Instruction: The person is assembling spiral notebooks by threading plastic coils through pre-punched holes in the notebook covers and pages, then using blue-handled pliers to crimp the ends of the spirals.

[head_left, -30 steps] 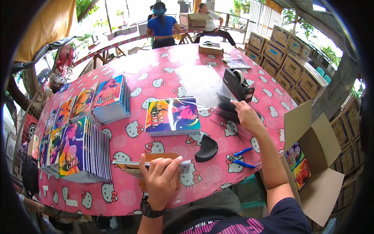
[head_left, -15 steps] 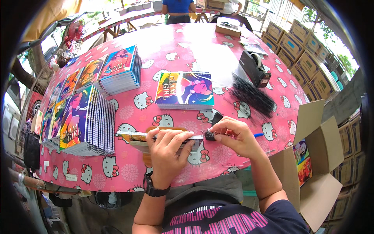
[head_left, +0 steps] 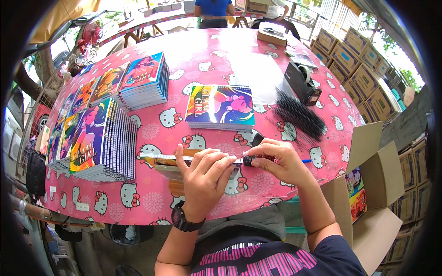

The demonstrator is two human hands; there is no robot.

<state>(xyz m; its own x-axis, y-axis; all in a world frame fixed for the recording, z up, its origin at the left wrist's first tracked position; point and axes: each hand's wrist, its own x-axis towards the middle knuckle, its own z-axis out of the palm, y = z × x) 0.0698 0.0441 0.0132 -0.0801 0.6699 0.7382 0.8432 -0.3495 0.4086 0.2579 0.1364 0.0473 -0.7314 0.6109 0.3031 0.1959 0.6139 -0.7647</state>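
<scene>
My left hand (head_left: pixel 207 177) is closed over a notebook (head_left: pixel 159 159) standing on its edge, its long edge facing up. One finger of that hand sticks up, apart from the others. At the notebook's right end, my right hand (head_left: pixel 281 161) pinches a small black piece (head_left: pixel 248 160); whether this belongs to a tool or to a binding coil is hidden by my fingers. A brown wooden piece (head_left: pixel 177 187) lies under the notebook. Just beyond my hands is a short stack of spiral notebooks (head_left: pixel 220 108) with colourful covers.
Tall notebook stacks (head_left: pixel 94 138) fill the table's left side. Black plastic coils (head_left: pixel 299 115) lie to the right, near a tape dispenser (head_left: pixel 301 83). An open carton (head_left: pixel 377 170) stands at the right edge, with more cartons (head_left: pixel 368 87) behind. A person (head_left: pixel 214 9) is at the far side.
My left hand has slid slightly right along the notebook, toward my right hand, and one finger has lifted. My right hand stays at the notebook's end.
</scene>
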